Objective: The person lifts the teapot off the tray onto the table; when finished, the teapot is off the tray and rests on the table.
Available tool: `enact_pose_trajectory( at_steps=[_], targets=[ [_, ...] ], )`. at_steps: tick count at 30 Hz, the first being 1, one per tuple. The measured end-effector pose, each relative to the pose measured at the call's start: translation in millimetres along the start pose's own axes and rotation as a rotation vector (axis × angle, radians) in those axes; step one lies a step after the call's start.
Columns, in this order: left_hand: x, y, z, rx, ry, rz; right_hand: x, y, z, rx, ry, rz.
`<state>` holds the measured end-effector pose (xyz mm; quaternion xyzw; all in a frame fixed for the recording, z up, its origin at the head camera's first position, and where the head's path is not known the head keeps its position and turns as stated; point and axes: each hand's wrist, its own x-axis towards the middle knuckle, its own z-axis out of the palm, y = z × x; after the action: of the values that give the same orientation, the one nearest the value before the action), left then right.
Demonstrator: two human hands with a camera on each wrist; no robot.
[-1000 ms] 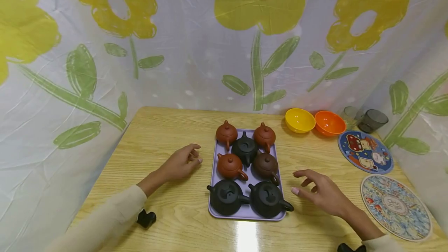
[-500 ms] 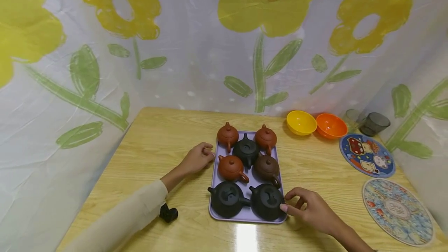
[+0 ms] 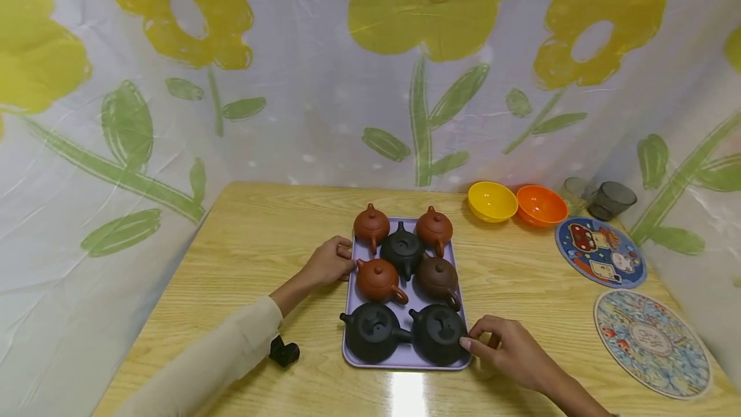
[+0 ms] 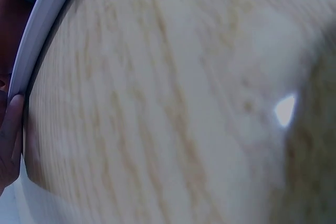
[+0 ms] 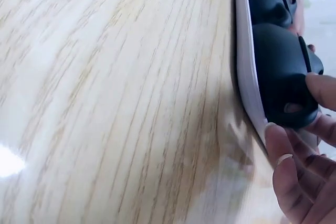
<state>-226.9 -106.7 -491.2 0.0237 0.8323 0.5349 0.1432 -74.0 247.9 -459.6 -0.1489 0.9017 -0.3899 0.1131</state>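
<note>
**Held from both sides**

The wooden table point(image 3: 260, 237) bears the lilac tray point(image 3: 405, 358). Right of the tray lie the floral mat point(image 3: 652, 343) and the blue mat point(image 3: 602, 253). At the tray's left edge, the left hand point(image 3: 330, 261) curls its fingers on the rim; at its near right corner, the right hand point(image 3: 506, 346) bends its fingers in, one digit against a teapot handle point(image 5: 304, 121). Both are mostly closed and seem to hold the tray, probably from opposite sides for balance; how firmly, I cannot tell.

On the tray, two large black teapots point(image 3: 373, 332) fill the near end; beyond them, a smaller black teapot point(image 3: 402, 250), a dark brown teapot point(image 3: 437, 278) and three red teapots point(image 3: 377, 280) sit packed close, presumably because seven barely fit.

A second ago both hands were clear of the tray; now both touch it, the pots' arrangement unchanged.
</note>
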Motion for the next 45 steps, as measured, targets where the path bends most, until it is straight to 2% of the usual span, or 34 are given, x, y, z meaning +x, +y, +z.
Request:
enact_pose_trajectory(
  at_steps=[5,11,19,26,30,35,45],
  targets=[
    [-2.3,-5.1,5.1,-0.023,-0.014,-0.005,-4.7,-1.4,0.3,0.006,0.003,0.0],
    [-3.0,-5.9,7.0,-0.035,0.002,0.001,-6.5,-3.1,1.7,0.047,0.003,0.0],
    [-2.6,-4.6,6.6,-0.053,-0.014,-0.003,-7.9,-7.4,2.4,0.148,-0.042,0.094],
    [-3.9,-5.2,5.9,-0.039,-0.003,-0.007,-11.3,-11.1,-0.7,0.201,-0.041,0.1],
    [-3.2,-6.1,4.6,-0.016,0.009,0.006,-11.0,-13.4,-9.2,0.215,-0.054,0.098],
    [-1.2,-5.0,2.5,-0.003,0.011,0.019,-8.5,-15.9,-26.3,0.219,-0.081,0.144],
    [0.4,-2.2,0.0,-0.026,0.0,0.006,-1.0,-22.8,-69.3,0.183,-0.031,0.13]
  ],
)
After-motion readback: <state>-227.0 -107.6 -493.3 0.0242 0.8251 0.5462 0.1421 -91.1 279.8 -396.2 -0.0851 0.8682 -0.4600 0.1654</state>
